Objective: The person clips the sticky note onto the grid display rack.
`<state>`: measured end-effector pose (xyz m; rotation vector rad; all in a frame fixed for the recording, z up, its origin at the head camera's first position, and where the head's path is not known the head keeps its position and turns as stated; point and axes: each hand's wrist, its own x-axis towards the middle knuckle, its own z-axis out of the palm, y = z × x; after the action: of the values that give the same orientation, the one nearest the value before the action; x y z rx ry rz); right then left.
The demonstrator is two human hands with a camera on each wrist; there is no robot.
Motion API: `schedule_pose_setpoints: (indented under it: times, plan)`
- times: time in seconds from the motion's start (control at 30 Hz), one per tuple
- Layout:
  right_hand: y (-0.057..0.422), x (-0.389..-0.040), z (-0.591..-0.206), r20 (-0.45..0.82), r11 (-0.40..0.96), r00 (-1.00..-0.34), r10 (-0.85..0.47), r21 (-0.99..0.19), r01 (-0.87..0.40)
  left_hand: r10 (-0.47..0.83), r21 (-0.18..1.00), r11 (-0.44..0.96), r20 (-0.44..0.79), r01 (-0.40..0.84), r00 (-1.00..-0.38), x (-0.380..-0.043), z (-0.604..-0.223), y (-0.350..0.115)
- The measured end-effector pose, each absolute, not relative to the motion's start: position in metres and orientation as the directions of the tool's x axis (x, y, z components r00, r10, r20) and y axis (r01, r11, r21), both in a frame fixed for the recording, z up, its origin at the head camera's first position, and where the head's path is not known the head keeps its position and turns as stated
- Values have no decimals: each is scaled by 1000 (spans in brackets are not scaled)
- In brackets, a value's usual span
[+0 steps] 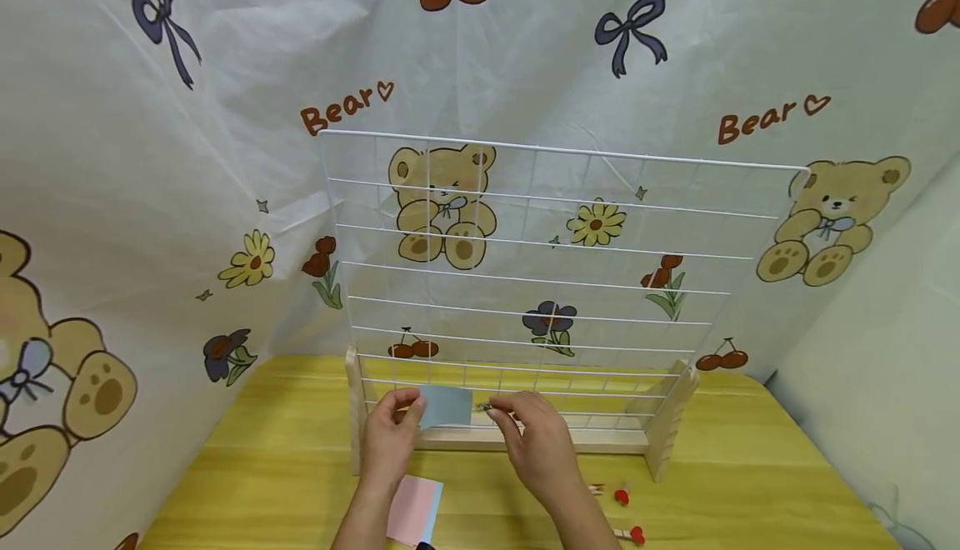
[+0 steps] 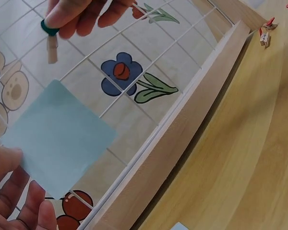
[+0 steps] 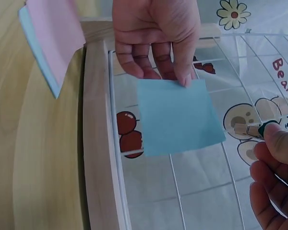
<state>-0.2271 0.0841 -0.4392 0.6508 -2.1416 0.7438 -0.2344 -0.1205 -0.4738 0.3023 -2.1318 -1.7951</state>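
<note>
Facing printed sheeting (image 1: pixel 525 67) above yellow tabletop (image 1: pixel 757 467), left grip (image 1: pixel 390 435) pinches blue paper (image 1: pixel 448 407), right grip (image 1: pixel 540 443) a clothespin (image 3: pixel 246 130)

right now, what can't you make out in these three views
Clip: right wrist view, green end partly covered by the right grip.
Blue note: its back faces away in every view.
Pink and blue sheets: right wrist view, cut off by the top edge.
Clothespin: head view, seems partly behind the right forearm.
Dark object: head view, cut off by the bottom edge; identity unclear.
</note>
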Motion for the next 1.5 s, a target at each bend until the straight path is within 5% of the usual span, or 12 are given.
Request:
schedule_pose_setpoints:
  times: [0.67, 1.5]
  plan:
    - [54, -246, -438, 774, 668, -619, -136, -389, -634, -363, 984, 160, 128, 74, -923, -240, -473, -120]
    - [39, -250, -436, 765, 741, -626, -149, -333, -583, -380, 982, 181, 116, 49, -918, -237, -475, -118]
